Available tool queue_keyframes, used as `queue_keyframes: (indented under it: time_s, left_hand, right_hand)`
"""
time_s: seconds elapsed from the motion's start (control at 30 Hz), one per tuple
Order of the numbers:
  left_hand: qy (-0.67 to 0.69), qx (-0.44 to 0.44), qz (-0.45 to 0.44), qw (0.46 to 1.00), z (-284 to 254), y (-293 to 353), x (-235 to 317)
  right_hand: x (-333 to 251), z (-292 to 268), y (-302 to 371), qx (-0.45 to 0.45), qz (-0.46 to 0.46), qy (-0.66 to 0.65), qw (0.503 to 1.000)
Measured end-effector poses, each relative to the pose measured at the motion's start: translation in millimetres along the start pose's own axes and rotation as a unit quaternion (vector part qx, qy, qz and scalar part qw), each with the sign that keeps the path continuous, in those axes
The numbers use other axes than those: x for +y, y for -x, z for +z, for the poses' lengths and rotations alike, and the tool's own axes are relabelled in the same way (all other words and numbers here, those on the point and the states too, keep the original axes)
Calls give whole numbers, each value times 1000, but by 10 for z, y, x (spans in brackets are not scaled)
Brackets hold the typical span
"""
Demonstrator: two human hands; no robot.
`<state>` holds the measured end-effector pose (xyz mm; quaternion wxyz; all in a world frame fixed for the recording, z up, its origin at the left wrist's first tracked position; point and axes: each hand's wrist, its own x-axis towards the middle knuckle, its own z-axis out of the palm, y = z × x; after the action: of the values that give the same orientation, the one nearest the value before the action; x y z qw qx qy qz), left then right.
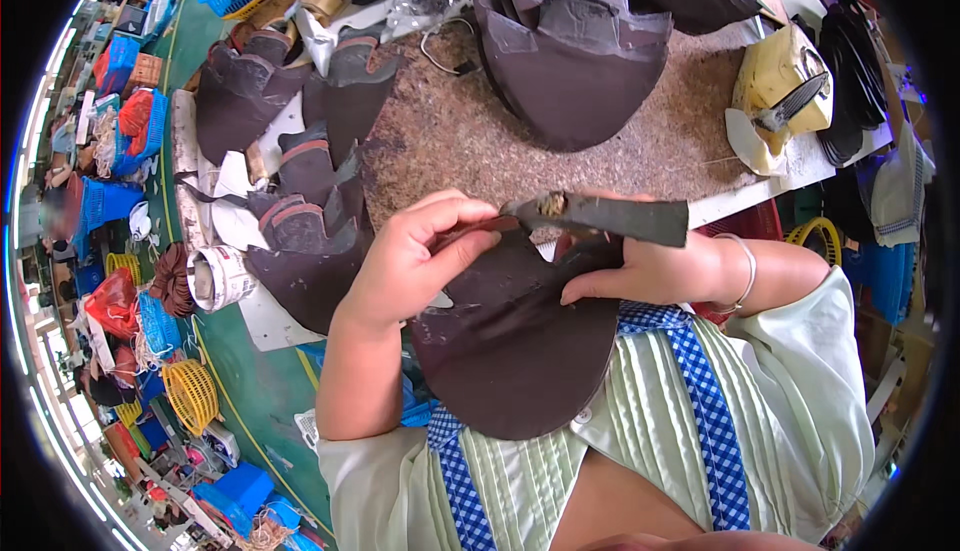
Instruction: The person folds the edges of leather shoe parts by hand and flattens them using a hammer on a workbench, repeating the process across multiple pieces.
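Note:
Both hands hold a dark brown leather shoe upper piece in front of my chest, its rounded end hanging down. My left hand pinches the upper left edge between thumb and fingers. My right hand grips the other side, its thumb lying on the face and its fingers behind. A dark flat strip crosses the top edge in front of my right fingers; whether it belongs to the piece, I cannot tell. On the bench ahead lies a stack of similar dark pieces with pale, glue-like smears along their notched edges.
More cut pieces overlap at the bench's left side, near a paper-wrapped roll. At right stands a cream container with a dark-bristled brush. The speckled bench top lies between. Baskets stand beyond the green floor.

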<state>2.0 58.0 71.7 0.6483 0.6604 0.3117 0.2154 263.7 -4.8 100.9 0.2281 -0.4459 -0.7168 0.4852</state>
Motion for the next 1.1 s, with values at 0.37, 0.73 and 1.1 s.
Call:
queue_keyframes:
  time_s: [0.37,0.73,1.1]
  left_hand:
    - [-383,81,143,909,254,-365,-533]
    - [-394,31,217,892,145,-397,-583]
    - [-459,29,266,847,110,-349,-615]
  right_hand:
    - [319,-237,-107,10,-2,39,999]
    - [552,-64,-86,40,-38,267,962]
    - [609,32,-166,45,-21,267,962]
